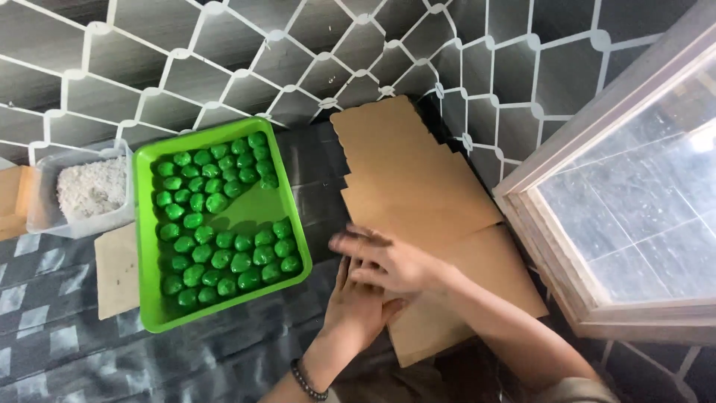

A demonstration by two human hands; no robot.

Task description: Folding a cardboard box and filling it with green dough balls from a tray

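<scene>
Dark tiled worktop (67,351), lattice-patterned wall behind. Green tray (153,298) of small green balls (224,261) lies at 9 o'clock of your hands. Left hand (358,310) open, flat; right hand (388,261) open, crossed over it, pressing the cardboard sheets (403,172). Judged light, stiff, creasable: take them by an edge.

Flat brown cardboard sheet (418,186): unfolded, lying flat on the dark patterned surface, long axis running from the far wall toward the person. Far edge is stepped and notched. A crease crosses it about midway. Near end is partly covered by both hands, which rest on it. It lies just right of the green tray, apart from it.
</scene>
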